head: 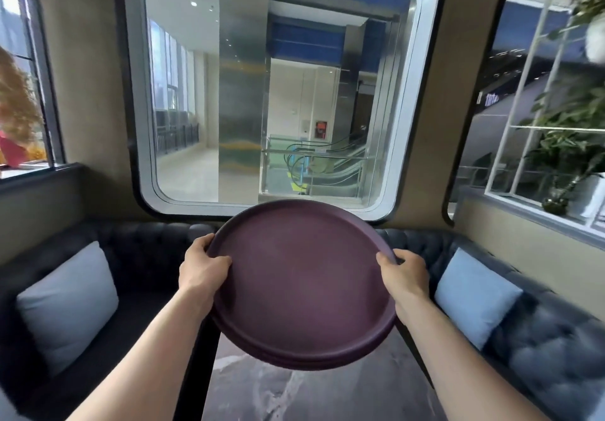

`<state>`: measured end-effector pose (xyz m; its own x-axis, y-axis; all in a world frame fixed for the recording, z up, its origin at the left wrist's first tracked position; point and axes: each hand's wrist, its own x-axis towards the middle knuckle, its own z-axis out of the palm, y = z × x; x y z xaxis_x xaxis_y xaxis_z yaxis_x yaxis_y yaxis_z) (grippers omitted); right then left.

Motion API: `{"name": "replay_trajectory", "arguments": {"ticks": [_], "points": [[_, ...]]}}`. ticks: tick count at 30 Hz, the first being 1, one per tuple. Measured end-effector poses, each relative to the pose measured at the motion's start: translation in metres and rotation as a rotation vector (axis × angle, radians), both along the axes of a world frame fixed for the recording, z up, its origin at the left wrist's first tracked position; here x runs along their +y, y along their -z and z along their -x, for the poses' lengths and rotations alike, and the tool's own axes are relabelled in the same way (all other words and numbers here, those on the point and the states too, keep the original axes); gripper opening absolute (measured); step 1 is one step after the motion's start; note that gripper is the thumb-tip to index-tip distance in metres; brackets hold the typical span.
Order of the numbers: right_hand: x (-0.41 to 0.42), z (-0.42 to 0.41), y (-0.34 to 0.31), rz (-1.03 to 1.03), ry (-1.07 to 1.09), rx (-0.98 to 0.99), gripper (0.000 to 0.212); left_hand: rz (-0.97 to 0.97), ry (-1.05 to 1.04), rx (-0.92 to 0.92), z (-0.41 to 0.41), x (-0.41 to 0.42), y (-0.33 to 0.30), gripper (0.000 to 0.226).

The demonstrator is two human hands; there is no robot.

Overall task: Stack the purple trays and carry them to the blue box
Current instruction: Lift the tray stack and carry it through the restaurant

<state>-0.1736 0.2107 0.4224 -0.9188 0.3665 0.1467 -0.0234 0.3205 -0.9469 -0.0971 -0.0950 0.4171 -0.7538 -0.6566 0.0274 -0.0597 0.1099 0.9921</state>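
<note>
Both grips clenched on stacked purple trays (301, 286), left hand (204, 268) & right hand (404, 276) at opposite rims, round, far edge tilted up.

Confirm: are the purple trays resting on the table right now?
No, both hands, left hand and right hand, hold the purple trays lifted above the marble table.

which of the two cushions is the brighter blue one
The cushion on the right-hand sofa, beside the right hand, is light blue. The cushion on the left sofa looks greyer and sits in shadow.
</note>
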Motion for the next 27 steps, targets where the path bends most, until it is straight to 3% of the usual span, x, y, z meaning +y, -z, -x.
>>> {"name": "replay_trajectory", "arguments": {"ticks": [2,6,11,17,23,27], "points": [[0.025,-0.004,0.002,0.002,0.034,-0.003,0.04,0.001,0.036,-0.012,0.007,0.022,0.001,0.064],[0.096,-0.018,0.007,-0.042,0.133,-0.011,0.01,-0.01,0.138,-0.031,0.027,0.086,0.007,0.063],[0.213,-0.054,0.007,-0.042,0.33,-0.016,0.025,-0.039,0.307,-0.032,0.054,0.204,0.012,0.064],[0.376,-0.13,0.006,-0.053,0.565,-0.024,0.021,-0.025,0.598,-0.016,0.059,0.385,0.011,0.066],[0.511,-0.259,0.003,-0.018,0.942,-0.017,0.015,0.019,0.925,0.011,0.011,0.576,0.009,0.06],[0.582,-0.364,0.021,0.015,1.201,-0.066,0.033,0.032,1.172,0.009,-0.042,0.686,0.013,0.057]]}}
